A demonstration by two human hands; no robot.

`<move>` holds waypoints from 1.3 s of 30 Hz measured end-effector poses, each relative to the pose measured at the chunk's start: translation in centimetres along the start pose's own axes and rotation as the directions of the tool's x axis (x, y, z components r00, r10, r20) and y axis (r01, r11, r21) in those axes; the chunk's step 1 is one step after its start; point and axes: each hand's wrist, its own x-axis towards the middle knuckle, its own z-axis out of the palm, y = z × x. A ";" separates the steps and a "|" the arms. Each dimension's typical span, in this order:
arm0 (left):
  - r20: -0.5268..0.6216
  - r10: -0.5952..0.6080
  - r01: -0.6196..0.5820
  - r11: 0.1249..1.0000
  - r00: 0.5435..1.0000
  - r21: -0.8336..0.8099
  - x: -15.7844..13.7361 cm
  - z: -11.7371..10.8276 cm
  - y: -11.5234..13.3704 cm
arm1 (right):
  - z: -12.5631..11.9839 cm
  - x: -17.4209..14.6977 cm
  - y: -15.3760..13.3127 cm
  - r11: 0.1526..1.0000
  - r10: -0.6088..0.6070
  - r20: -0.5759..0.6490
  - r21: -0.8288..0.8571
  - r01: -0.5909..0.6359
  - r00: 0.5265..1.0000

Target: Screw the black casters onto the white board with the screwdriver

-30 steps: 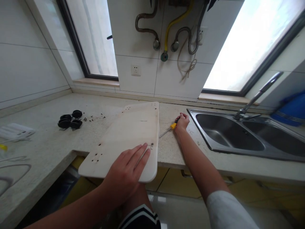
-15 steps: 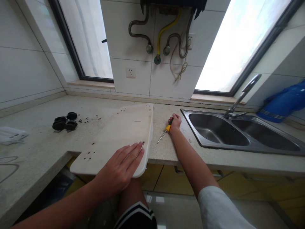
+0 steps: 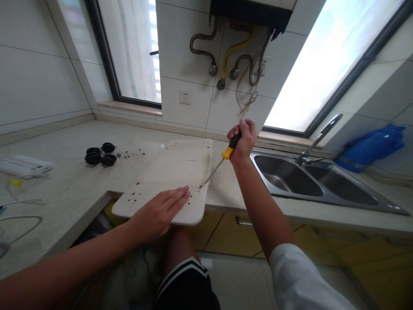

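At the far left, a white device (image 3: 24,165) lies on the pale surface (image 3: 74,189), with a small yellow piece (image 3: 15,182) just in front of it. Further right sits a cluster of black casters (image 3: 100,156), and just beside them are scattered small dark screws (image 3: 127,156).

The white board (image 3: 171,172) lies flat near the middle, its front end jutting past the surface's edge, dark holes at its corners. The left hand (image 3: 158,211) rests on its front part with grip released: fingers straight and together, palm down, clasping nothing. The fingertips lie near a dark hole (image 3: 200,186) by the board's right edge.

At that hole stands the tip of a screwdriver (image 3: 228,152), tilted up to the right; whether it is seated in a screw is too small to tell. The right hand (image 3: 245,140) is above, its grip closed firmly around the black and yellow handle.

Right of it, a steel sink (image 3: 329,199) has two basins, light glinting off the left one (image 3: 287,172). Behind stands the faucet (image 3: 322,133), then a blue bundle (image 3: 371,148).
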 end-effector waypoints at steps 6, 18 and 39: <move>0.000 0.008 -0.008 1.000 1.000 -0.014 0.3 0.3 0.2 | 7.0 -1.5 0.4 0.989 -0.044 0.336 -0.117 0.088 0.941; -0.003 0.001 -0.001 1.000 1.000 -0.023 0.2 0.3 0.1 | 8.8 -3.7 0.2 0.938 -0.089 0.466 -0.259 0.232 0.881; -0.038 0.005 -0.004 1.000 0.999 0.011 0.2 0.4 0.2 | 10.1 -6.0 -1.1 0.837 -0.119 0.622 -0.357 0.415 0.774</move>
